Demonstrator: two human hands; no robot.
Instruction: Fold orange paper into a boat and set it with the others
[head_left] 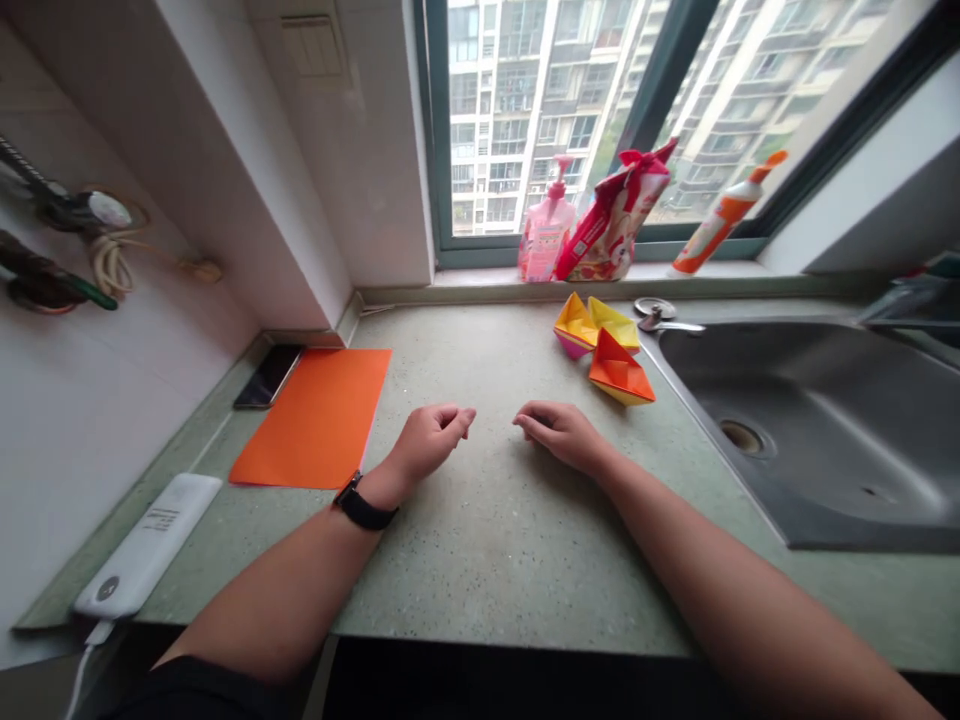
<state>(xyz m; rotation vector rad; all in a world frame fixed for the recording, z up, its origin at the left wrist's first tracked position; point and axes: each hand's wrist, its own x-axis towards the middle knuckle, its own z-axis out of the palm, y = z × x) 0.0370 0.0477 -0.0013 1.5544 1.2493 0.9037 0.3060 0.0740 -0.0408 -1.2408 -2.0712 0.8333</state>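
Note:
My left hand (433,440) rests on the green countertop (480,570) with its fingers curled into a loose fist, and nothing shows in it. A black watch (365,503) is on that wrist. Orange paper (311,420) lies flat to the left of this hand. My right hand (561,432) is closed too, fingers bent down to the counter, with nothing visible in it. Beyond it, apart from the hand, a folded orange paper boat (622,370) sits by a yellow-orange one (576,322) with a pink underside and a yellow one (615,322).
A steel sink (825,420) with a faucet (667,324) is on the right. At left are a white power bank (150,545) with a cable and a dark phone (268,377) beside the paper. A pink pump bottle (546,230), a red bag (619,220) and an orange-white bottle (718,225) line the windowsill.

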